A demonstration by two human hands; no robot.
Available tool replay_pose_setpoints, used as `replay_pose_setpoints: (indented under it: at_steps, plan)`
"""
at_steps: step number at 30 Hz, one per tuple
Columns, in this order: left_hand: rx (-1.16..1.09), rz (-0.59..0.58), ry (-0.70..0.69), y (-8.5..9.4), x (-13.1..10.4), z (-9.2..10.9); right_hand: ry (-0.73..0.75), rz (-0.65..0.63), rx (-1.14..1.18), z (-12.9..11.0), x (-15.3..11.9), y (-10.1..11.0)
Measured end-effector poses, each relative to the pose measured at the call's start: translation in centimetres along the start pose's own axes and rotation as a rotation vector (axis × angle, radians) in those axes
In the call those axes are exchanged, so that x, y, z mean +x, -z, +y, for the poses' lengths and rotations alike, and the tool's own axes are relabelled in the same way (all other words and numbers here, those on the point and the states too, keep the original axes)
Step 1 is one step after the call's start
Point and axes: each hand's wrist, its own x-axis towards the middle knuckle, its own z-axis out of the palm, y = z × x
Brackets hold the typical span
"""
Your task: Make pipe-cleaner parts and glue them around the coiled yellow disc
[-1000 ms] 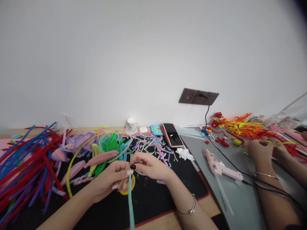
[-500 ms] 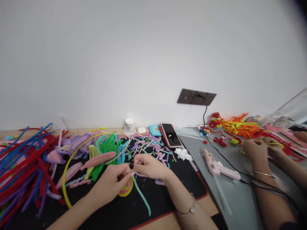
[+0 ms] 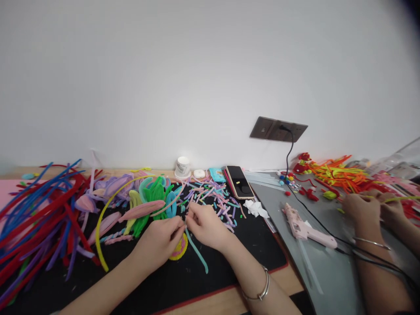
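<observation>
My left hand (image 3: 161, 241) and my right hand (image 3: 206, 226) meet over the black mat, fingertips pinched close together. From between them a teal pipe cleaner (image 3: 198, 254) hangs down towards the mat. Its upper end is hidden by my fingers, so how each hand grips it shows only partly. Below the left fingers lies a round yellow and pink fuzzy piece (image 3: 180, 250), partly covered by that hand. Beyond my hands are short cut pipe cleaner pieces (image 3: 216, 194), a green looped bundle (image 3: 157, 199) and a pink petal-like shape (image 3: 142, 211).
Long red, blue and purple pipe cleaners (image 3: 49, 218) spread at the left, beside a curved yellow one (image 3: 100, 227). A white cup (image 3: 183, 167) and a phone (image 3: 239, 183) stand behind. To the right lie a pink glue gun (image 3: 306, 229) with its cord and a co-worker's hands (image 3: 361, 210).
The view has shifted, so the table things sit further right. My hands stay pinched together, and the right hand now stands a little higher beside the left. The co-worker's hands have moved slightly.
</observation>
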Motion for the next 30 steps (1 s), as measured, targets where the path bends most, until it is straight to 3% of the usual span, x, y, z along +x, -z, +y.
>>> replay_pose_setpoints:
  at_steps: [3, 6, 8, 13, 17, 21, 25, 30]
  plan:
    - [-0.242, -0.088, 0.118, 0.2, 0.2, 0.1, -0.007, -0.017, 0.128, 0.3, 0.1, 0.6]
    - [-0.650, -0.284, 0.271, 0.5, 0.4, -0.1, 0.031, -0.130, 0.397, 0.7, 0.3, 1.4]
    - [-0.874, -0.349, 0.338, 0.5, 0.4, -0.2, 0.057, -0.216, 0.535, 0.8, 0.2, 1.6]
    - [-1.199, -0.497, 0.414, 0.6, 0.1, -0.4, 0.076, -0.260, 0.595, 0.2, -0.1, 1.1]
    - [-1.259, -0.609, 0.417, 0.6, -0.1, -0.6, 0.137, -0.273, 0.553, -0.2, -0.2, 0.8]
    - [-1.205, -0.609, 0.459, 0.5, -0.1, -0.6, 0.134, -0.311, 0.508, -0.2, -0.2, 0.8]
    - [-1.076, -0.555, 0.463, 0.5, 0.1, -0.1, 0.048, -0.318, 0.542, 0.0, -0.1, 0.7]
    - [-0.915, -0.402, 0.465, 0.1, 0.3, 0.7, -0.189, -0.312, 0.648, 0.3, -0.1, 0.2]
